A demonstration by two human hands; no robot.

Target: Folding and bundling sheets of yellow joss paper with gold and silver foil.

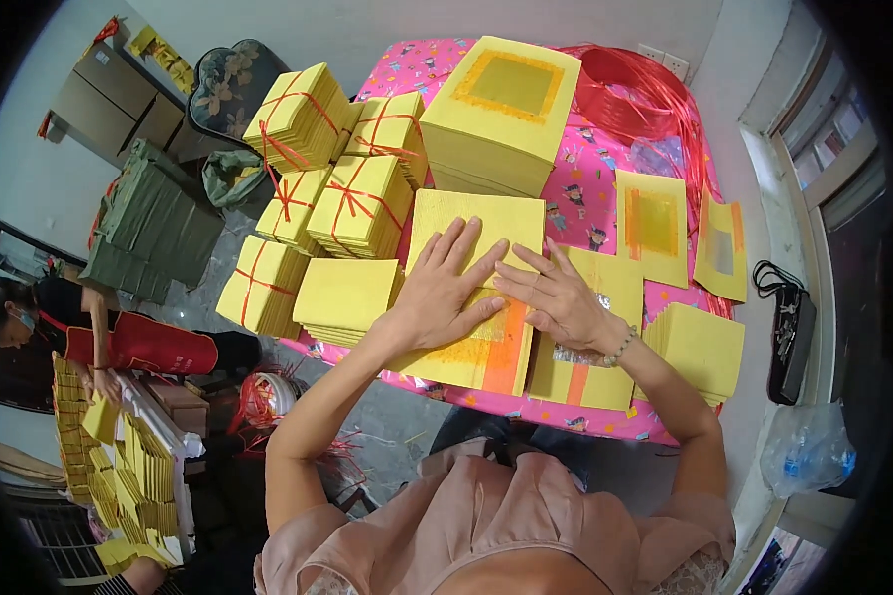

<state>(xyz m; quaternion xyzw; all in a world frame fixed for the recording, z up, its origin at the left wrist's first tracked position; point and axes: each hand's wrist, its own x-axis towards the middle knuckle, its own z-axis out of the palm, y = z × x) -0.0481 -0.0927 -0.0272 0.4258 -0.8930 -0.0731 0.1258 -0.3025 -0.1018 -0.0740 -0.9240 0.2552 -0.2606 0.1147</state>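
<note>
My left hand [448, 288] lies flat with its fingers spread on a yellow paper sheet [437, 367] that has an orange patch. My right hand [564, 302], a beaded bracelet on its wrist, is also spread out, its fingertips close to the left hand's at the sheet's right side. Under the right hand and wrist is a second yellow sheet [605, 273] with an orange band and silver foil. Just beyond my left fingers is the sheet's plain upper part. An untied yellow paper stack [342, 293] stands left of my left hand. Neither hand grips anything.
Red-ribbon-tied paper bundles [352, 203] crowd the table's left side. A tall paper stack [491, 149] stands behind my hands, red ribbon [635, 94] behind it. Foil-patched sheets [650, 223] and a low stack [695, 347] lie right. A co-worker [139, 337] handles yellow paper at far left.
</note>
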